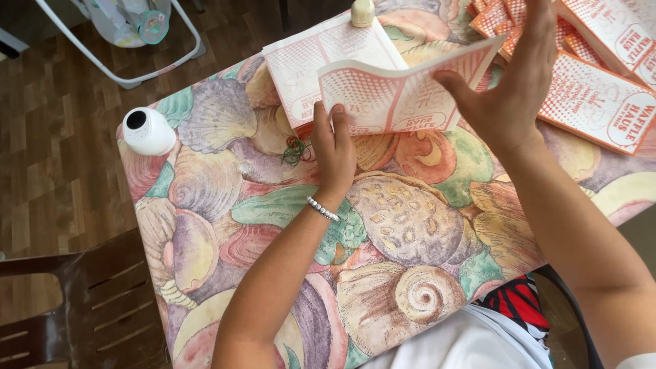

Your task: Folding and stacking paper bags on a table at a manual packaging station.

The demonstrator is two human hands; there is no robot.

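We see the left hand (333,147) pressing the near edge of a red-and-white paper bag (393,92), fingers closed on it. The right hand (509,85) is wide open, flat against the lifted flap. The bag lies on the table (225,205), over a stack of bags (307,58); a white bottle (147,131) stands well apart.

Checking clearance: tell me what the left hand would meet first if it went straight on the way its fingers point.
The left hand points away from the person, its fingertips already on the folded paper sheet. Straight on lies the paper stack beneath it, though depth is unclear.
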